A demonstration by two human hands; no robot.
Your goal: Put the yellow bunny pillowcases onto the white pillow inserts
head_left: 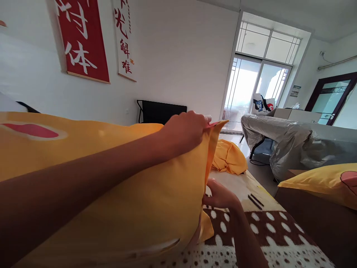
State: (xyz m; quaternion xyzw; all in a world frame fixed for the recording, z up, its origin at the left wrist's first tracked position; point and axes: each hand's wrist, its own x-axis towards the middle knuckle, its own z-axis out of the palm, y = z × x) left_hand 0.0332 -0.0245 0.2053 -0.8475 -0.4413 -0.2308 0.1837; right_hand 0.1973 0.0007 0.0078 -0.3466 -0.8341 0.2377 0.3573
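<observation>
A large yellow pillow in a pillowcase (156, 201) with a pink and white print fills the left and middle of the head view. My left hand (188, 130) is closed on the upper corner of the pillowcase, its arm stretched across the pillow. Lower down on the same end, my right hand (221, 195) grips the case's side edge, with some fingers hidden behind the fabric. A flap of yellow cloth hangs below that hand. The far side of the pillow is out of sight.
Beneath lies a brown and cream dotted blanket (267, 223) with two dark thin sticks (255, 201). Crumpled yellow cloth (228, 156) lies behind. Another yellow pillow (323, 182) rests on a brown box at right. Plastic-covered furniture (290, 141) stands beyond.
</observation>
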